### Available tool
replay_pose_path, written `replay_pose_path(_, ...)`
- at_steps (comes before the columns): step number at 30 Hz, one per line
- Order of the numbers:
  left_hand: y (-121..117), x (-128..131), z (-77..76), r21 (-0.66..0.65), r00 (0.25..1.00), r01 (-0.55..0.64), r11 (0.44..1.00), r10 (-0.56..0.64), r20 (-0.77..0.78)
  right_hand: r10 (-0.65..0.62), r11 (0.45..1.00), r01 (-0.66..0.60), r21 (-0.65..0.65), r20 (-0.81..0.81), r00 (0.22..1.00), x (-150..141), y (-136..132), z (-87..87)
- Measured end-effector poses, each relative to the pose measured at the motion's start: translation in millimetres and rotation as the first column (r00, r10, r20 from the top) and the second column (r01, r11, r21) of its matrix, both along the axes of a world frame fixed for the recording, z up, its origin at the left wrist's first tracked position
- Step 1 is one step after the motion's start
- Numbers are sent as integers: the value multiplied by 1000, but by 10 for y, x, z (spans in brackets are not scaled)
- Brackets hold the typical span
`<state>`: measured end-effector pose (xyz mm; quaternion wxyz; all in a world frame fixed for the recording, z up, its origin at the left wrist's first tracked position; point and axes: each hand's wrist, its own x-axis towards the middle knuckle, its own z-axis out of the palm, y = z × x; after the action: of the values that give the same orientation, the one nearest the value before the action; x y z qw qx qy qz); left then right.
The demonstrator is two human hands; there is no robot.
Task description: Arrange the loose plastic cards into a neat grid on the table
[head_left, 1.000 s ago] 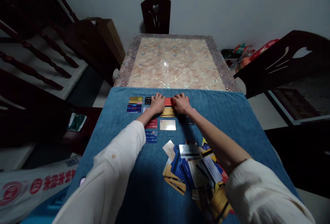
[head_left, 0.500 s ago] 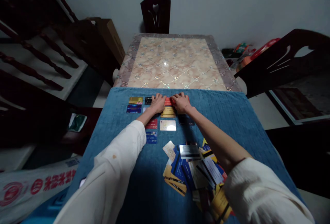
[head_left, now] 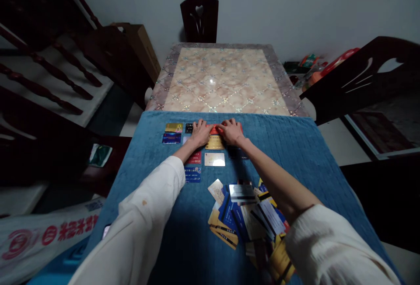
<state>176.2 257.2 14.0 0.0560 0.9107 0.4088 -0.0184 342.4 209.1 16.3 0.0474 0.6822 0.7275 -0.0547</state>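
Observation:
My left hand (head_left: 201, 133) lies palm down over the back row of cards, fingers apart, its thumb side touching the left end of a red card (head_left: 215, 129). My right hand (head_left: 231, 132) rests on that card's other side with its fingers bent down onto it; more red shows past its edge. Left of my hands are a black card (head_left: 188, 128), a gold card (head_left: 173, 127) and a dark blue card (head_left: 171, 138). Nearer lie gold cards (head_left: 215, 143), a white card (head_left: 214, 159), a red bank card (head_left: 194, 158) and a blue card (head_left: 193, 175). My hands hide other cards partly.
A loose heap of mixed cards (head_left: 241, 215) lies under my right forearm on the blue cloth (head_left: 278, 145). Beyond is the patterned tabletop (head_left: 226, 75). Dark wooden chairs (head_left: 199, 18) stand around, with a white printed bag (head_left: 49, 237) at lower left.
Both hands stay at the red card, with only small finger shifts. The gold cards in front of it now look more evenly stacked. The view has shifted slightly.

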Motion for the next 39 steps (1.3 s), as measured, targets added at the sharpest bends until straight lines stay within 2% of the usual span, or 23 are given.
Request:
replay_pose_path(7, -355, -141, -38, 66, 991, 68, 996, -75, 112, 42, 991, -42, 126, 4, 999, -53, -285, -51)
replay_pose_path(10, -485, -187, -108, 85, 987, 127, 988, -134, 93, 102, 989, -102, 103, 6, 995, -87, -424, -100)
replay_pose_path(13, -565, -215, -158, 99, 985, 135, 986, -144, 94, 144, 985, -142, 99, -10, 989, -112, -535, -136)
replay_pose_path(19, -677, -248, -129, 69, 984, 150, 986, -155, 84, 171, 981, -166, 103, -38, 985, -150, -680, -113)
replay_pose_path(28, -696, -213, -106, 39, 988, 133, 990, -135, 71, 127, 990, -125, 58, -34, 991, -209, -680, -65)
replay_pose_path(39, -707, -123, -88, 75, 997, 77, 994, -79, 17, 74, 995, -74, 61, 3, 997, -240, -616, -74)
